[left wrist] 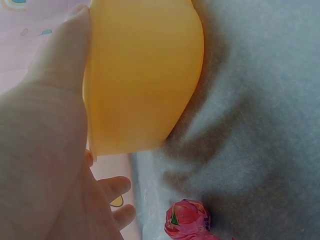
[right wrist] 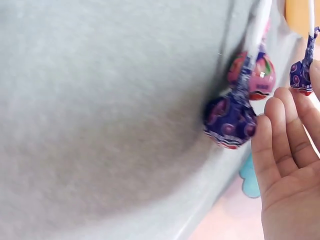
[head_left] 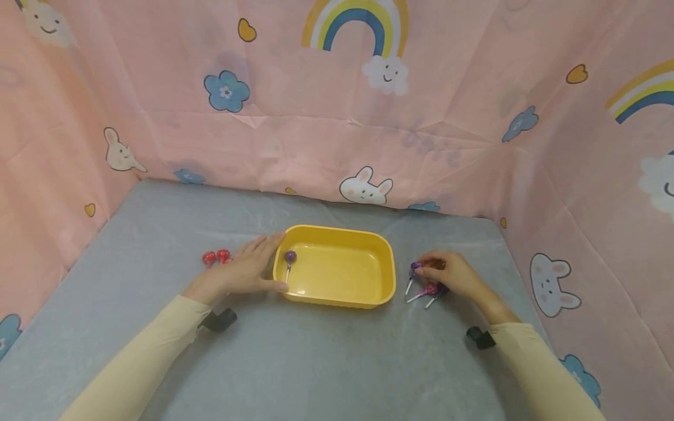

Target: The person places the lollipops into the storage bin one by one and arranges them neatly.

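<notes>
Pinching a purple lollipop (head_left: 415,266) between thumb and fingertips, the right hand (head_left: 454,273) is the nearer one to it; the yellow bin (head_left: 337,301) sits leftward, between both hands. The lollipop's white stick (head_left: 408,286) slants toward the person and slightly left. Its round head is wrapped in dark purple with paler rings. The left hand (head_left: 246,268), fingers extended and spread, rests against the bin's left end.

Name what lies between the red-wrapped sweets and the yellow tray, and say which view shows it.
The person's left hand lies between the red-wrapped sweets and the yellow tray, touching the tray's edge; the head view shows this.
</notes>
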`<state>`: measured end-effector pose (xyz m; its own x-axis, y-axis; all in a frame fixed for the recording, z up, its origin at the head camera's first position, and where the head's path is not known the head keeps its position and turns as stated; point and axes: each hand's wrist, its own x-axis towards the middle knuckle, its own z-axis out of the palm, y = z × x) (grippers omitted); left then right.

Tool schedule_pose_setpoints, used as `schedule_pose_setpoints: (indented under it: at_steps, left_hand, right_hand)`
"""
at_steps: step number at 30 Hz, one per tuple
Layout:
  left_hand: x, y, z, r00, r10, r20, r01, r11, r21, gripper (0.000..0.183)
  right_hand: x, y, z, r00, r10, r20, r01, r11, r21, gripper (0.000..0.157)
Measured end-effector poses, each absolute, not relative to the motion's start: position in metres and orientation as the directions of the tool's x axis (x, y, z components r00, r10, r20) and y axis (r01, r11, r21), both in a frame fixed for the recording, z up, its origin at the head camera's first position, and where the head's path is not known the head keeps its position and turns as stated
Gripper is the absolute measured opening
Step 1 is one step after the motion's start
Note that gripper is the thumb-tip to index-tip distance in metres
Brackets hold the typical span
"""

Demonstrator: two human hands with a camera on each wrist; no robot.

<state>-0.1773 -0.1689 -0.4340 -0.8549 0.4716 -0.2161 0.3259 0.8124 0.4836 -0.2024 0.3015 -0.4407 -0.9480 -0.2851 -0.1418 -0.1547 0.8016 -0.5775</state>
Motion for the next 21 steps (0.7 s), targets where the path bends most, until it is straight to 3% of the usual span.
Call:
schedule_pose_setpoints:
  at_steps: [21]
  left_hand:
    - [-0.177,-0.168,-0.432,-0.853,0.476,-0.213,0.327,0.807,0.491,0.118]
  right_hand:
    - [-0.221,0.285,-0.400,-0.932,-0.342,-0.122,-0.239,0.830,-0.504,0.030]
